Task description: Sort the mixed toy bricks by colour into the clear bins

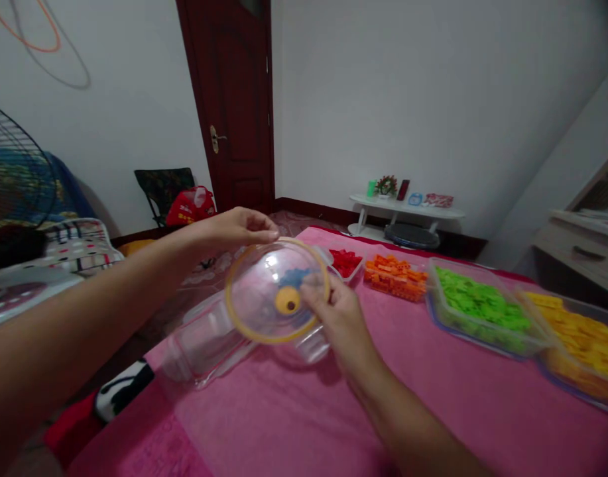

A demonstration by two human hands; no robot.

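A round clear plastic lid (264, 301) with a yellow rim and a yellow knob in its middle is held up over the pink table. My left hand (234, 228) pinches its top rim with closed fingers. My right hand (336, 318) grips its right edge, thumb in front. Blue pieces show through the lid. Under the lid lie clear plastic containers (204, 344) on the pink cloth.
A row of clear tubs stands at the right: red pieces (344, 262), orange pieces (396, 275), green pieces (480, 305), yellow pieces (582, 341). The pink cloth (294, 424) covers the table. A fan (15, 172), a dark door (234, 99) and a white side table (408, 212) stand beyond.
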